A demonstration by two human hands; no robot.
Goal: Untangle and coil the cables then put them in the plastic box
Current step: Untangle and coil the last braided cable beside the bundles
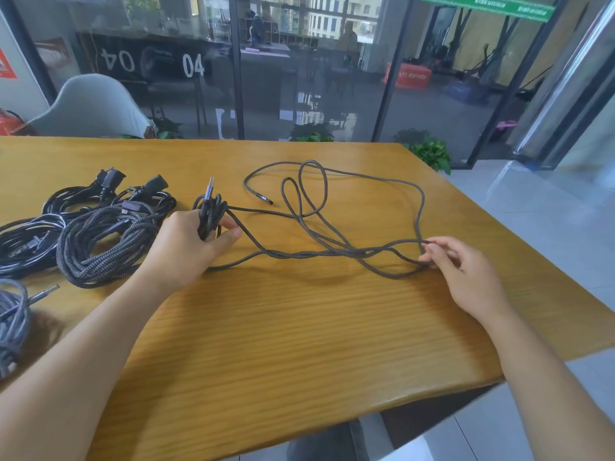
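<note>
Looks like the coiling is only partway in; the left hand (186, 242) grips a small bundle of loops (209, 216) from the grey braided cable (332, 252), fingers curled round it with a USB plug (210, 186) poking up out of the top, so a few turns are done; the rest of that cable is sprawled loose over the counter (299, 344), crossing itself and twisted together in the middle stretch, with its other plug (266, 199) lying free near the far loops; the right hand (466, 274) pinches a bend of the cable between thumb and fingertips (429, 252), well apart from the left, with the twisted run lying between the two hands; probably that twist has to be worked out before more loops can go onto the bundle; off to the left sit a braided pile (100, 241) and black power cords (96, 194), roughly bundled, plus another grey cable (13, 311) at the edge, and it's hard to say whether those count as finished; no plastic box shows anywhere in view, so nothing can be confirmed as put away; most of the job seems left.
</note>
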